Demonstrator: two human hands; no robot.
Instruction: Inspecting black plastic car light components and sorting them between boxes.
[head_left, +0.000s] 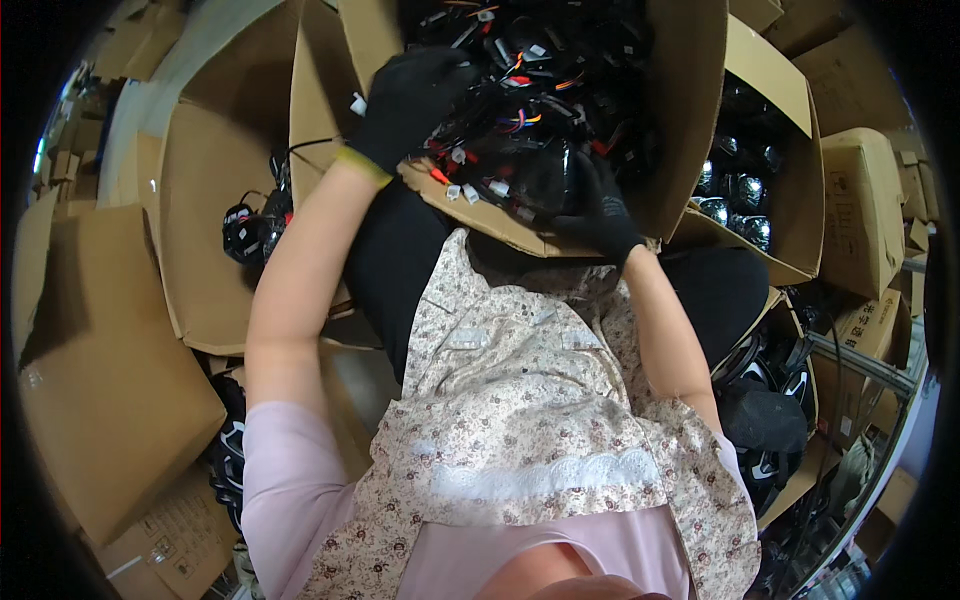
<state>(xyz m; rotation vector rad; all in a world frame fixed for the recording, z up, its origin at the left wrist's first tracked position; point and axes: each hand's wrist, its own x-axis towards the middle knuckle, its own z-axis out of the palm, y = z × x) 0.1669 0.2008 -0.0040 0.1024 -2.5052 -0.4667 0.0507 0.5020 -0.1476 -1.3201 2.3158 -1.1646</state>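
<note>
"What did the boxes around you hold?"

"The middle box (695, 100), open toward me, held a heap of black parts (600, 75) with coloured wires (520, 122) and white plugs (454, 192). In the left box (215, 170), a dark cabled bundle (243, 234) lay toward the right side. Black wrapped pieces (746, 192) sat in the right box (800, 228)."

"And your hands?"

"My left hand (415, 105) reached over the middle box's near left corner, fingers among the parts; I couldn't tell whether they gripped anything. My right hand (602, 215) was at the near edge (490, 222), thumb and fingers spread beside a clear-wrapped black part (543, 175) just inside it. Whether I held that, I couldn't tell."

"Any room?"

"A gap separated my right hand from the right wall (672, 170)."
</note>
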